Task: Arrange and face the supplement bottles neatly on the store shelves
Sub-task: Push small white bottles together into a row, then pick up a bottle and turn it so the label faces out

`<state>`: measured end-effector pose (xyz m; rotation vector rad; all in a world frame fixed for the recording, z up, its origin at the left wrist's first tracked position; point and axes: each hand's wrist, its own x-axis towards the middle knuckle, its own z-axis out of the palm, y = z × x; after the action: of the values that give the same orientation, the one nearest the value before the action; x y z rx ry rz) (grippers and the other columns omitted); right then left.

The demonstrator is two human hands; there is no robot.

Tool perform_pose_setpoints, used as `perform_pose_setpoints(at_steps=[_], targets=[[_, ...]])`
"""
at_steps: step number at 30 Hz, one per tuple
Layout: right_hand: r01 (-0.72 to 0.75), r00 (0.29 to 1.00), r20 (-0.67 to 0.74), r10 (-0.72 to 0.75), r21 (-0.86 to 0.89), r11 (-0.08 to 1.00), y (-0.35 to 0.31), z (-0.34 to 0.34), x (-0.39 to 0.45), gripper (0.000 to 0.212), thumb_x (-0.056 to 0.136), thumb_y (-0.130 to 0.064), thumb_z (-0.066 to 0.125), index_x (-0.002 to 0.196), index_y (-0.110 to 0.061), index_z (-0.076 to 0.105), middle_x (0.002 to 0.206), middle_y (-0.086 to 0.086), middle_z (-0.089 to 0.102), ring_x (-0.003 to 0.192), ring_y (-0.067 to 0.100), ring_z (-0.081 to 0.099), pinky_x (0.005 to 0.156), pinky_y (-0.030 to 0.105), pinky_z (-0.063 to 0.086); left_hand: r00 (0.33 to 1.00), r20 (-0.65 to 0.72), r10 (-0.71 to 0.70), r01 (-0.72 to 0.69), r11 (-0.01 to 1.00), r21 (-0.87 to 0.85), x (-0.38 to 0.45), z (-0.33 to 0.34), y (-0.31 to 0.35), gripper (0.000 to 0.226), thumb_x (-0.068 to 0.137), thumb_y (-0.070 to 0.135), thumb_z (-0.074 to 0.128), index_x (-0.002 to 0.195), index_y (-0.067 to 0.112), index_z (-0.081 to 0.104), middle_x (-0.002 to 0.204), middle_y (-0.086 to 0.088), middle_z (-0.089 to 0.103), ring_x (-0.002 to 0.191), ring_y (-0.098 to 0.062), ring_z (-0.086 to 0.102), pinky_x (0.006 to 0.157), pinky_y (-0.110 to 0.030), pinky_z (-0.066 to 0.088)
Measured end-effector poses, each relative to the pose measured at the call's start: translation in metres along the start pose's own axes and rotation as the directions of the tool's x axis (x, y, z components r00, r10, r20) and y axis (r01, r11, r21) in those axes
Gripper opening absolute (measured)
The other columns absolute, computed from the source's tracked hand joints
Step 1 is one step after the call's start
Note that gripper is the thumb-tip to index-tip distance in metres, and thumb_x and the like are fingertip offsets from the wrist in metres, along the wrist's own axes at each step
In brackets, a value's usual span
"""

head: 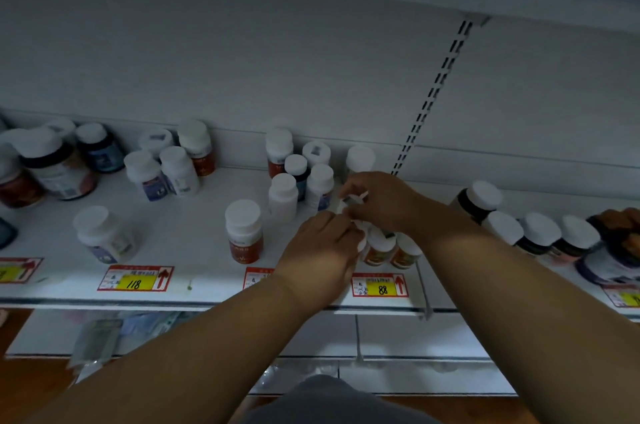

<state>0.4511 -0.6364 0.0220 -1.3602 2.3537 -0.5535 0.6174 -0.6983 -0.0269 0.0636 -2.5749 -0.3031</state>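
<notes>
Both hands meet at the shelf [194,250] front above the 88 tag [380,285]. The left hand [320,250] curls round a white-capped bottle [361,243], upright among orange-labelled bottles [381,249] directly beneath the fingers. The right hand [377,200], just behind, pinches something small and white I can't identify.

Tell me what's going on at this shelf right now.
A person is tidying supplement bottles on a white store shelf. Both hands work above the 88 price tag: the left hand and right hand are closed around small white-capped bottles, though exactly what each holds is hidden. Other bottles stand scattered in loose clusters, such as a lone orange-labelled bottle near the front edge.
</notes>
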Motion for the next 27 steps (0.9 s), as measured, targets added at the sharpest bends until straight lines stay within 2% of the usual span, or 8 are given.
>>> perform_pose_setpoints(at_steps=[6, 10, 12, 16, 20, 24, 25, 27], targets=[[-0.004, 1.000, -0.002, 0.004, 0.012, 1.000, 0.009, 0.001, 0.006, 0.014, 0.087, -0.030, 0.066, 0.101, -0.031, 0.064, 0.103, -0.009, 0.063, 0.098, 0.012, 0.059, 0.071, 0.021, 0.044, 0.999, 0.037, -0.001, 0.003, 0.999, -0.035, 0.002, -0.004, 0.000, 0.025, 0.074, 0.009, 0.068, 0.097, 0.002, 0.072, 0.090, -0.015, 0.064, 0.082, -0.035, 0.059, 0.072, -0.041, 0.051], [-0.099, 0.972, -0.216, 0.091, -0.023, 0.995, 0.027, -0.010, 0.027, 0.028, 0.093, -0.031, 0.056, 0.119, -0.023, 0.061, 0.122, 0.008, 0.055, 0.105, 0.026, 0.058, 0.078, 0.025, 0.040, 1.000, 0.010, -0.028, 0.029, 0.998, -0.051, 0.006, -0.007, 0.001, 0.021, 0.078, 0.013, 0.061, 0.093, 0.003, 0.072, 0.088, -0.014, 0.063, 0.081, -0.034, 0.058, 0.071, -0.041, 0.049], [-0.184, 0.943, -0.285, 0.175, -0.005, 0.983, 0.034, -0.017, 0.042, 0.034, 0.092, -0.035, 0.058, 0.123, -0.021, 0.057, 0.126, 0.013, 0.051, 0.106, 0.030, 0.056, 0.076, 0.026, 0.038, 0.997, -0.027, -0.068, 0.066, 0.996, -0.062, 0.011, -0.009, 0.002, 0.024, 0.079, 0.011, 0.060, 0.098, 0.002, 0.071, 0.090, -0.015, 0.062, 0.082, -0.035, 0.058, 0.075, -0.039, 0.048], [-0.223, 0.953, -0.215, 0.212, -0.028, 0.974, 0.039, -0.013, 0.069, 0.041, 0.083, -0.043, 0.069, 0.107, -0.013, 0.054, 0.112, 0.014, 0.058, 0.091, 0.028, 0.055, 0.070, 0.027, 0.037, 0.988, -0.056, -0.146, 0.141, 0.987, -0.076, 0.016, -0.015, 0.004, 0.026, 0.076, 0.006, 0.067, 0.101, 0.000, 0.069, 0.094, -0.016, 0.062, 0.085, -0.034, 0.058, 0.078, -0.038, 0.048], [-0.189, 0.952, -0.264, 0.153, -0.117, 0.975, 0.039, -0.010, 0.078, 0.040, 0.081, -0.039, 0.072, 0.100, -0.010, 0.051, 0.100, 0.014, 0.059, 0.089, 0.030, 0.056, 0.066, 0.028, 0.034, 0.976, -0.040, -0.213, 0.209, 0.973, -0.095, 0.018, -0.018, 0.001, 0.026, 0.078, 0.008, 0.069, 0.104, 0.003, 0.068, 0.099, -0.014, 0.062, 0.089, -0.033, 0.057, 0.079, -0.038, 0.047], [-0.167, 0.870, -0.424, 0.250, 0.224, 0.960, 0.038, -0.017, 0.056, 0.019, 0.082, -0.033, 0.060, 0.091, -0.021, 0.050, 0.078, -0.004, 0.055, 0.064, 0.013, 0.051, 0.050, 0.023, 0.031, 0.932, -0.055, -0.359, 0.346, 0.923, -0.168, 0.017, -0.021, -0.004, 0.027, 0.084, 0.018, 0.062, 0.108, 0.008, 0.066, 0.105, -0.010, 0.060, 0.097, -0.031, 0.053, 0.084, -0.035, 0.042], [-0.100, 0.851, -0.452, 0.265, 0.356, 0.929, 0.036, -0.019, 0.047, 0.012, 0.082, -0.032, 0.054, 0.089, -0.022, 0.050, 0.074, -0.005, 0.054, 0.062, 0.014, 0.051, 0.049, 0.023, 0.033, 0.917, -0.069, -0.393, 0.375, 0.908, -0.189, 0.017, -0.023, -0.006, 0.027, 0.084, 0.021, 0.061, 0.108, 0.009, 0.066, 0.104, -0.008, 0.060, 0.097, -0.029, 0.053, 0.083, -0.032, 0.040], [0.083, 0.851, -0.446, 0.279, 0.637, 0.766, 0.026, -0.023, 0.026, 0.009, 0.081, -0.029, 0.045, 0.082, -0.024, 0.053, 0.069, -0.001, 0.052, 0.061, 0.020, 0.050, 0.052, 0.023, 0.040, 0.889, -0.109, -0.444, 0.409, 0.879, -0.247, 0.019, -0.027, -0.008, 0.026, 0.085, 0.028, 0.058, 0.104, 0.013, 0.065, 0.099, -0.001, 0.058, 0.094, -0.022, 0.052, 0.080, -0.025, 0.037]])
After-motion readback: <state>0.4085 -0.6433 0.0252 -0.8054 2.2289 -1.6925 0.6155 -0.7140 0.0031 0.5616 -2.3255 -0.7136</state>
